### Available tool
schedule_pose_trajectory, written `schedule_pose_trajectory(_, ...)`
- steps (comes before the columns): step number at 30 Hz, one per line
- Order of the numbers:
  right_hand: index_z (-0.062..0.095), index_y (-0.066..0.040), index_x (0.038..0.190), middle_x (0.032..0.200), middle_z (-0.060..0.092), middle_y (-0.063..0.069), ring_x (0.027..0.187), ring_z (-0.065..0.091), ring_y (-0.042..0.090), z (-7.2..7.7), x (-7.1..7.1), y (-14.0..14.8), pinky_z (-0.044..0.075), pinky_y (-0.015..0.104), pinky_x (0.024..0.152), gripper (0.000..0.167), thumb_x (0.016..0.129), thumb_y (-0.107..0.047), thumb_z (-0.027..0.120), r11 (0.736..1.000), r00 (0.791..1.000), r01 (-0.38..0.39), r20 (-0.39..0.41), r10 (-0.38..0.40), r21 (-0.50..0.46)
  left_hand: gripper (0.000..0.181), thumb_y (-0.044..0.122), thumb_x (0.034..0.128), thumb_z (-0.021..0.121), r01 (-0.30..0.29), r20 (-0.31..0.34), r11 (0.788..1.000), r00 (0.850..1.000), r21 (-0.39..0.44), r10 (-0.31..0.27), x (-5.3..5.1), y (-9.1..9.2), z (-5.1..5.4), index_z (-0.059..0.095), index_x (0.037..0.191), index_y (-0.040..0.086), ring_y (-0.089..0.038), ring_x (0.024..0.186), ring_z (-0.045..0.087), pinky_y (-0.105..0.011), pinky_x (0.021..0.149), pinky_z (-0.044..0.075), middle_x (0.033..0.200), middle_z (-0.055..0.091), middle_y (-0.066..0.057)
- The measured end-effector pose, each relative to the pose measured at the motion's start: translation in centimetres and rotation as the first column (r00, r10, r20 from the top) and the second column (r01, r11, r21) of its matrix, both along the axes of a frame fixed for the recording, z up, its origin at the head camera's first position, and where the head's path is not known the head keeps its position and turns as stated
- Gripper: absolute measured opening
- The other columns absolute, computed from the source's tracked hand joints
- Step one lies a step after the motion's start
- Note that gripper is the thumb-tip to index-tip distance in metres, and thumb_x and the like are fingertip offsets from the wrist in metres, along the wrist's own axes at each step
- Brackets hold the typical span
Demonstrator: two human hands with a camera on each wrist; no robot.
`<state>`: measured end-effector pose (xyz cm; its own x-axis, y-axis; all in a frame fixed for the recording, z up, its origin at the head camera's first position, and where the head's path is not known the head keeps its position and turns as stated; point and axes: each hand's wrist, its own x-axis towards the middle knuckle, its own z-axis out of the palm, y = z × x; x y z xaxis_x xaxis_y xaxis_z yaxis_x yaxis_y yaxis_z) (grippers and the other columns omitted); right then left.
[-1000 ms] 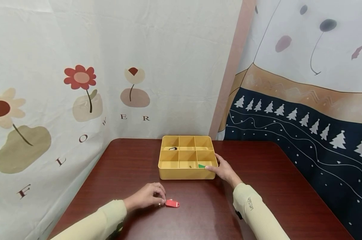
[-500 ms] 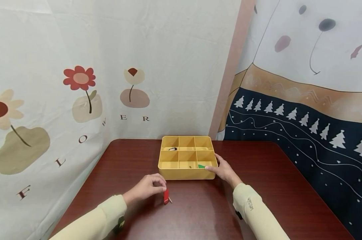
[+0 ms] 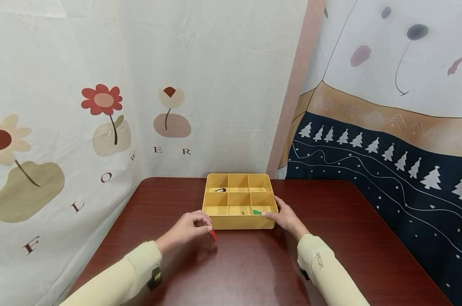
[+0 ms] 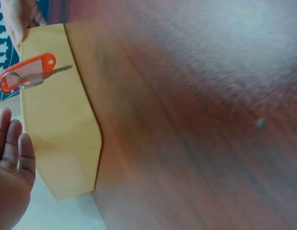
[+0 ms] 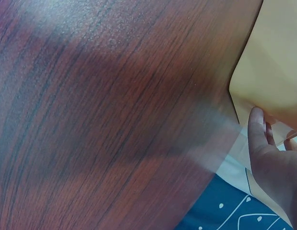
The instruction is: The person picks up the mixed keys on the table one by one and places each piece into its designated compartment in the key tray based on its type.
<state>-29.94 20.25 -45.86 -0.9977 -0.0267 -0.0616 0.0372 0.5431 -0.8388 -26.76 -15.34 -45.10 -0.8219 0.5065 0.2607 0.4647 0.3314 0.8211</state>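
Observation:
My left hand (image 3: 186, 228) pinches a key with a red key tag (image 3: 213, 235), held above the table just in front of a yellow box (image 3: 238, 222). In the left wrist view the metal key (image 4: 54, 72) and its orange-red tag (image 4: 48, 58) hang from a split ring, before the box's wall; the pinching fingertips are out of that frame. My right hand (image 3: 286, 216) grips the box's near right corner, thumb on the front rim and fingers along the side. The right wrist view shows that hand's fingers (image 5: 256, 127) against the box wall (image 5: 268, 62).
The box has several compartments. A small black clip-like thing (image 3: 220, 190) lies in the back left one, a green piece (image 3: 257, 212) in the front right, a tiny brownish bit (image 3: 243, 213) in the front middle. Reddish-brown table (image 3: 246, 272); printed curtains stand behind it and to the sides.
My left hand has lifted the key and red tag off the table and moved them forward towards the box. The right hand and box have stayed put.

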Motion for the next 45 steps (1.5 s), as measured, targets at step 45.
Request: schedule_pose_trajectory(45, 0.028, -0.007, 0.156, 0.151, 0.04, 0.022, 0.136, 0.039, 0.036, 0.1, 0.0, 0.0, 0.027, 0.059, 0.113, 0.091, 0.086, -0.037, 0.078, 1.0, 1.0, -0.002, 0.002, 0.002, -0.004, 0.005, 0.012, 0.0876, 0.076, -0.292, -0.073, 0.953, 0.952, 0.073, 0.298, -6.6, 2.1, 3.7, 0.075, 0.086, 0.008, -0.017, 0.081, 0.058, -0.026, 0.07, 0.046, 0.094, 0.068, -0.003)
